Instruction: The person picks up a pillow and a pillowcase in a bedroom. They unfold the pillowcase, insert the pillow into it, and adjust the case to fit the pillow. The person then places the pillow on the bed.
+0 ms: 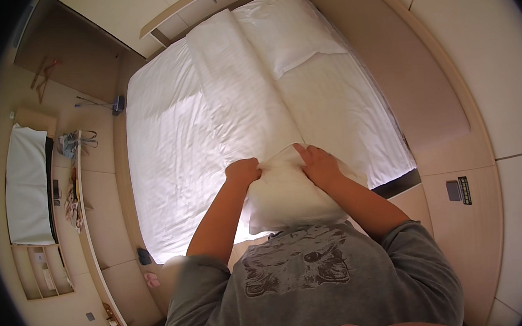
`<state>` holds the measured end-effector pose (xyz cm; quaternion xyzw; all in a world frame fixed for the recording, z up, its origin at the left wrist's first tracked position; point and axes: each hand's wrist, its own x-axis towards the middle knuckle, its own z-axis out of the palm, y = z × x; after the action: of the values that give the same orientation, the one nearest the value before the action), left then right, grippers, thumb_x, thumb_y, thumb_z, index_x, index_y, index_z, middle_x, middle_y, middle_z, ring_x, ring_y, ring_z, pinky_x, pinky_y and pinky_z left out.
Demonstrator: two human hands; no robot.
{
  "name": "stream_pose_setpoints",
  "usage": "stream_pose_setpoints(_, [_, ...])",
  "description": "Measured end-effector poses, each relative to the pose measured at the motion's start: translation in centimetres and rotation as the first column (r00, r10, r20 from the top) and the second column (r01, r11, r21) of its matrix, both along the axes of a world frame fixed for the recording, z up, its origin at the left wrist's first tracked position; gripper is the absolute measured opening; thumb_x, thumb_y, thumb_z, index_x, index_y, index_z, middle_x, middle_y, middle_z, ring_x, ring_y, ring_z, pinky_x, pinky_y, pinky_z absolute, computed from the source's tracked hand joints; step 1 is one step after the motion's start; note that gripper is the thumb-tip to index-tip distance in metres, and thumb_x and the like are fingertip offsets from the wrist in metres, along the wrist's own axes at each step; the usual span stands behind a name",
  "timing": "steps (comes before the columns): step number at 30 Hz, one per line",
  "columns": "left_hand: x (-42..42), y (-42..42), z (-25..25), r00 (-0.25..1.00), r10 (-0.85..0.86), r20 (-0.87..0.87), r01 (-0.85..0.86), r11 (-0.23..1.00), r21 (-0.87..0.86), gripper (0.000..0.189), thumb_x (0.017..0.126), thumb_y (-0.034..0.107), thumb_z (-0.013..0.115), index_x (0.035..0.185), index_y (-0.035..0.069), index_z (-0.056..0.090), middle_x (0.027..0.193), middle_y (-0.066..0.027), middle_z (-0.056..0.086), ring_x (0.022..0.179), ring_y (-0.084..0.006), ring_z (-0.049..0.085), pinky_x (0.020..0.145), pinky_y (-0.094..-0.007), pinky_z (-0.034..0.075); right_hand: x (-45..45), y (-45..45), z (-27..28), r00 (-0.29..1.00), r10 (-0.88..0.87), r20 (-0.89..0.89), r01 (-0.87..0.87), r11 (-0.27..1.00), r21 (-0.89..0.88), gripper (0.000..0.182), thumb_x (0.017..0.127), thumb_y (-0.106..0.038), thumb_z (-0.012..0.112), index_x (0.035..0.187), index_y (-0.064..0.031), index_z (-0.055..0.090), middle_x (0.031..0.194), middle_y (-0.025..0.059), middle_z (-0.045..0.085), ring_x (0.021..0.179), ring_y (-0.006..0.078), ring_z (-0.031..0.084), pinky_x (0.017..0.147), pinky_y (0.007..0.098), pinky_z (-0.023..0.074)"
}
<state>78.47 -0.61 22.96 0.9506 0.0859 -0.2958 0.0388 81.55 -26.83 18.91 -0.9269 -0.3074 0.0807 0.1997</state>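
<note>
A white pillow [292, 197] lies against the front of my grey T-shirt, at the near edge of the bed. My left hand [244, 170] is closed on its far left corner. On the pillow's far right edge is my right hand [320, 163], gripping the fabric with its index finger stretched out. Beneath and beyond spreads a white quilt [245, 98], partly folded in a long strip over the white sheet [331, 104]. A second white pillow [286, 33] rests at the far end of the bed.
A padded brown headboard [402, 64] runs along the right. At the left are a long shelf [91, 245] with hanging items, a broom and dustpan [118, 105], dark slippers [143, 256] and pink slippers [151, 279] on the floor. A ledge with a switch plate [453, 191] stands at the right.
</note>
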Motion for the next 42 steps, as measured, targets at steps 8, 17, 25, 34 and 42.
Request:
stream_pose_setpoints(8, [-3.8,1.0,4.1,0.98,0.104,0.168,-0.123,0.987,0.105,0.027,0.086,0.03,0.059,0.109,0.018,0.066,0.093,-0.0065,0.072,0.09,-0.027,0.069,0.072,-0.0424,0.052,3.4,-6.0,-1.2,0.978,-0.207,-0.021,0.184,0.908,-0.376,0.032,0.087,-0.021,0.059,0.117,-0.0111,0.062,0.093,0.0087,0.062,0.089,0.0281,0.064,0.074,0.0408,0.0542])
stream_pose_setpoints(17, [-5.7,1.4,7.5,0.987,0.08,0.139,-0.11,0.97,0.219,0.021,0.091,0.026,0.054,0.106,0.017,0.066,0.092,-0.0066,0.072,0.09,-0.0265,0.069,0.072,-0.0419,0.053,2.8,-8.9,3.9,0.96,-0.09,0.264,0.097,0.995,-0.016,0.008,0.083,-0.019,0.06,0.081,-0.012,0.058,0.073,0.0069,0.061,0.07,0.0283,0.063,0.062,0.0421,0.0512])
stream_pose_setpoints(25, [-7.4,3.1,10.4,0.996,-0.076,0.035,0.051,0.888,0.456,0.013,0.091,0.02,0.057,0.101,0.016,0.065,0.091,-0.0043,0.071,0.087,-0.023,0.07,0.066,-0.039,0.054,0.6,-10.0,5.7,0.969,0.135,0.205,-0.131,0.991,-0.034,0.009,0.077,-0.017,0.062,0.084,-0.0117,0.061,0.077,0.0074,0.062,0.077,0.0288,0.063,0.068,0.0428,0.0495])
stream_pose_setpoints(34, [-7.3,3.2,13.5,0.938,0.009,0.346,-0.098,0.965,0.243,0.022,0.089,0.016,0.053,0.105,0.016,0.069,0.094,-0.0052,0.071,0.084,-0.0266,0.068,0.071,-0.0425,0.054,1.3,-11.9,3.5,0.828,-0.207,-0.521,0.335,0.928,0.164,0.05,0.09,-0.022,0.05,0.139,-0.011,0.049,0.117,0.0198,0.062,0.103,0.0319,0.063,0.091,0.0384,0.0494])
stream_pose_setpoints(42, [-13.7,5.7,6.7,0.882,0.345,0.32,-0.065,0.763,-0.643,0.02,0.093,0.015,0.06,0.11,0.007,0.068,0.109,-0.0118,0.067,0.105,-0.0263,0.063,0.094,-0.0346,0.048,1.9,-12.6,0.3,0.563,-0.232,-0.793,0.534,0.835,0.134,0.053,0.091,-0.022,0.045,0.144,-0.0154,0.048,0.117,0.0169,0.065,0.099,0.0208,0.066,0.075,0.0311,0.0549])
